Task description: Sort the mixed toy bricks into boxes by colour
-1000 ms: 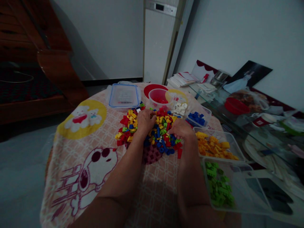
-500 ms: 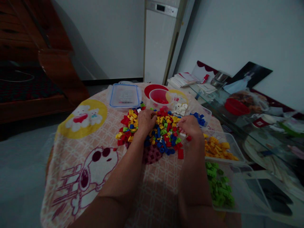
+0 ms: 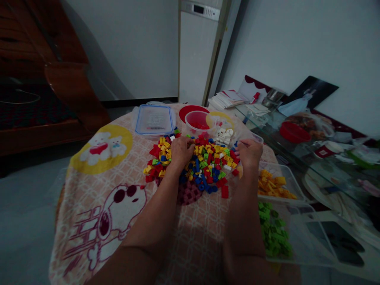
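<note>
Left grip (image 3: 181, 152) unclear, right grip (image 3: 251, 153) unclear, yellow bricks (image 3: 272, 184), green bricks (image 3: 273, 231) in clear boxes (image 3: 308, 235)

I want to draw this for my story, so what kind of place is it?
Probably a living room in someone's home. There's what looks like a wooden sofa on the left, a cartoon-patterned tablecloth, and a colourful heap of toy bricks on it.

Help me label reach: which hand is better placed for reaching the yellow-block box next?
Probably the right hand: it is nearer the yellow-block box, while the left hand is over the block pile.
</note>
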A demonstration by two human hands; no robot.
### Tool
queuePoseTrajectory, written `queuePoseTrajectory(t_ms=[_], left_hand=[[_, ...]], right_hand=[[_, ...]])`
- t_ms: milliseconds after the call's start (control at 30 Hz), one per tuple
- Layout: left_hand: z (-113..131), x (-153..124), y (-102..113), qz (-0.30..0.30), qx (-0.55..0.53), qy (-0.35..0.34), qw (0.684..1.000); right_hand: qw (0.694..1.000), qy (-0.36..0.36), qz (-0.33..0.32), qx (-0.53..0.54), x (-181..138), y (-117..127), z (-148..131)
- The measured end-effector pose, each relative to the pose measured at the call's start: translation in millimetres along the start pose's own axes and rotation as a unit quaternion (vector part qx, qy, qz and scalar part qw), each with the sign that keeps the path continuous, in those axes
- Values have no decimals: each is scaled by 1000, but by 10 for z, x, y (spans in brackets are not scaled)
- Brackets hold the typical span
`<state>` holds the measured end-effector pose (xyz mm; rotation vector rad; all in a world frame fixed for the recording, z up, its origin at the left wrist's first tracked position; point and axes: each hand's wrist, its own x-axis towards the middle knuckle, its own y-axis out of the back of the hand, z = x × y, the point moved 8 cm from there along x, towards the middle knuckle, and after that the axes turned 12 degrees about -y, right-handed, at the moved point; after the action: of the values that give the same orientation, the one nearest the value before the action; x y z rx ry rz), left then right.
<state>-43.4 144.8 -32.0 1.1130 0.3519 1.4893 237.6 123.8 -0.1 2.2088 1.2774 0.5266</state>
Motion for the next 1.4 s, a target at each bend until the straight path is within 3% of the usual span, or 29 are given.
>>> queuePoseTrajectory(t_ms=[167,333,467,567,667,800,967,1133,1267,1400], left_hand=[[10,18,37,30,-16,-6,999],[352,27,192,79,-76,-84,990],[754,-1,57,-17,-146,-142,979],[1066,-101,-149,-149,-156,-194,957],[1403,-326,-274,-261,-135,-277,915],[1739,-777,-304,-328,-93,-336,878],[1680,-1434,-421,-343,-15,-291,893],[1394,-1825,-465,-234,6,-284,930],[1226,-1777,-492,-217,17,-270,938],[1163,-1482,-513,-215,30,-261,941]], right_hand=[[999,-2,-27,32,-72,-193,-84],[998,-12,-6,57,-61,-123,-51],[997,-15,20,66,-46,-27,-25],[996,-15,36,75,-67,42,-50],[993,-30,48,105,-114,126,-76],[988,-44,50,141,-157,222,-85],[983,-41,49,171,-156,261,-59],[984,-29,40,171,-163,211,-92],[986,-15,33,164,-172,166,-140],[987,5,24,157,-169,128,-175]])
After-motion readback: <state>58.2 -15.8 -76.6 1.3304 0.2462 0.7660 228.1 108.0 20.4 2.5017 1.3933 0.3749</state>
